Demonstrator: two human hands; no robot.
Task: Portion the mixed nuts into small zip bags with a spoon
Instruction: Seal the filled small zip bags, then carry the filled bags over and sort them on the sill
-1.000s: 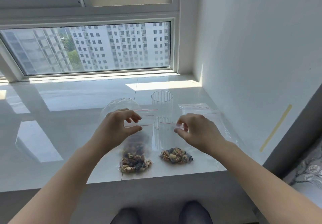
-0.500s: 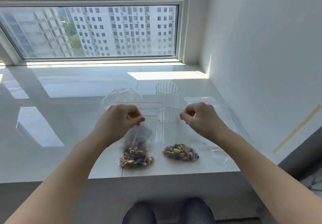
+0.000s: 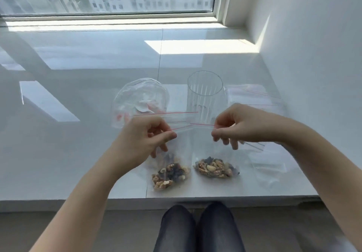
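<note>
Your left hand [image 3: 146, 142] and right hand [image 3: 238, 126] sit side by side, apart, each pinching a red zip strip: left on the left nut bag [image 3: 170, 175], right on the right nut bag [image 3: 214, 166]. Both bags lie just below your hands, near the front edge of the white sill [image 3: 78, 153], nuts pooled at their near ends. Clear glass [image 3: 204, 97] stands just beyond your fingers, crumpled big bag [image 3: 140, 99] to its left, spare empty bags [image 3: 260, 101] right. Wall [image 3: 313, 56] crowds the right; open sill left and far. Forearms angle inward, fingers curled.
</note>
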